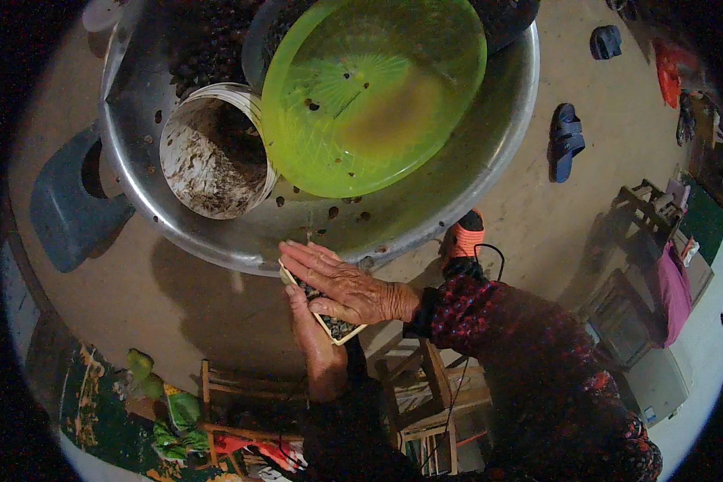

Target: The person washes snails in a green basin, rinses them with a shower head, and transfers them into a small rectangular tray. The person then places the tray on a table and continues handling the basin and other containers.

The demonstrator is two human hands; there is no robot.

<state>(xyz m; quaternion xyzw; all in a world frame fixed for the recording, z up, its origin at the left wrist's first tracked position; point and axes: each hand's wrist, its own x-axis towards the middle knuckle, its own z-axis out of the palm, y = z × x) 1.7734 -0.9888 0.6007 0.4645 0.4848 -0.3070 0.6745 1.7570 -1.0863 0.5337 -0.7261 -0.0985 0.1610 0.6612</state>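
A small cream-coloured tray [338,341] full of small dark pieces, perhaps snails [337,326], is tilted just outside the near rim of a large metal basin [241,256]. My left hand [310,337] grips the tray along its left side, thumb at the edge. Across its top lies my right hand [346,286], palm down, fingers stretched toward the basin and thumb apart, covering much of the contents. Inside the basin, a translucent green plastic bowl [313,169] holds cloudy water and a few dark bits. Beside it leans a dirty white bucket [202,175].
A dark heap of small pieces [208,45] fills the basin's far left. A grey plastic stool [66,211] stands left of it. Wooden chairs [422,391] are close below my arms. Blue slippers [566,141] lie on the floor at right; an orange-and-black shoe [467,235] shows by the rim.
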